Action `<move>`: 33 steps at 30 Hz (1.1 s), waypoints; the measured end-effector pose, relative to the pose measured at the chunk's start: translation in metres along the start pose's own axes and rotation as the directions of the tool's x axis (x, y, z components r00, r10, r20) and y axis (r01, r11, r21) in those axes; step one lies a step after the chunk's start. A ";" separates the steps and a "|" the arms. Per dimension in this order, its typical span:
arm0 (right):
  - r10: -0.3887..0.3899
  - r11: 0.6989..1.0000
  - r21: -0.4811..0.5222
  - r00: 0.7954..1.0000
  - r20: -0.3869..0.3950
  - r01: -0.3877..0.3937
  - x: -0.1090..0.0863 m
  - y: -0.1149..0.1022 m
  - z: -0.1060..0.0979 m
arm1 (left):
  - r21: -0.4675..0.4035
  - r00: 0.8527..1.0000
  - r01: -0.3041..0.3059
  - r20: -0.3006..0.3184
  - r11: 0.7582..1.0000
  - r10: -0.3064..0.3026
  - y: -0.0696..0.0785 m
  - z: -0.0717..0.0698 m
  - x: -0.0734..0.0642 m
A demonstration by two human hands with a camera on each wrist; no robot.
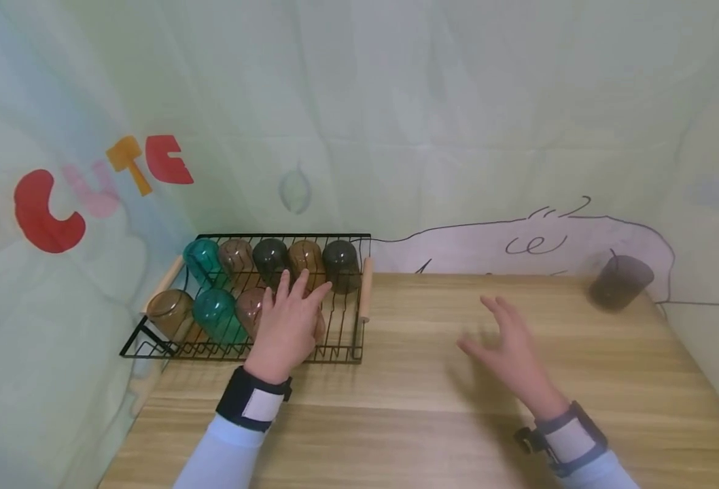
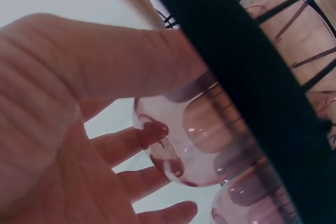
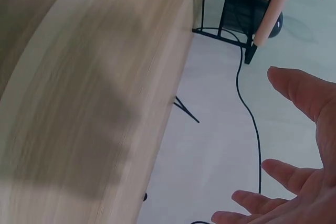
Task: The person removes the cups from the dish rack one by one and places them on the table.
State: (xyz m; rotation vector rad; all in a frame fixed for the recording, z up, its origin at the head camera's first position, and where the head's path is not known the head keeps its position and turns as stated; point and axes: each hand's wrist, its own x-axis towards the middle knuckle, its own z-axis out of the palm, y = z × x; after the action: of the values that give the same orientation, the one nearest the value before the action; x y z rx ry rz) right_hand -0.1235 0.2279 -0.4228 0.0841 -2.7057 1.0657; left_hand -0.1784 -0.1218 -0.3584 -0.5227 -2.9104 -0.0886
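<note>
My left hand [image 1: 287, 334] lies over the front row of a black wire rack [image 1: 359, 339], fingers spread and fairly straight. In the left wrist view its thumb crosses in front of a pink glass [image 2: 173, 166], and the fingertips reach the glass's rounded base. Beside it in the head view are another pink glass [image 1: 251, 309], a teal glass [image 1: 217, 316] and an amber glass [image 1: 171, 312], all bottom up. My right hand [image 1: 515, 353] hovers above the table right of the rack, fingers apart, holding nothing.
The rack's back row holds a teal glass [image 1: 202, 261], a brownish one [image 1: 236, 256], an amber one [image 1: 306, 258] and dark ones [image 1: 341, 265]. A dark purple-grey glass [image 1: 621, 282] stands at the wooden table's [image 1: 421, 421] far right. Wooden handles [image 1: 366, 292] flank the rack; printed cloth hangs behind.
</note>
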 end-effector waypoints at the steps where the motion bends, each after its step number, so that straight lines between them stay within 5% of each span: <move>1: -0.008 1.000 0.003 1.000 0.005 0.008 -0.001 -0.001 0.001 | -0.003 1.000 0.000 0.005 1.000 0.000 0.000 0.001 0.000; 22: -0.026 0.999 0.023 0.999 0.019 0.026 -0.005 -0.004 0.000 | 0.032 0.990 -0.101 -0.100 0.994 0.104 -0.001 -0.006 0.010; 33: 0.006 1.000 0.007 1.000 0.023 -0.006 -0.002 -0.012 0.000 | 0.036 0.961 -0.023 -0.276 0.999 0.032 -0.007 -0.032 0.002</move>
State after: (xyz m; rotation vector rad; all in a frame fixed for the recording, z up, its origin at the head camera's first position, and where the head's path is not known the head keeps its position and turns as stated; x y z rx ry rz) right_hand -0.1201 0.2192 -0.4156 0.0895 -2.7240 1.0825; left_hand -0.1776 -0.1307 -0.3272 -0.5013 -2.6264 -0.1022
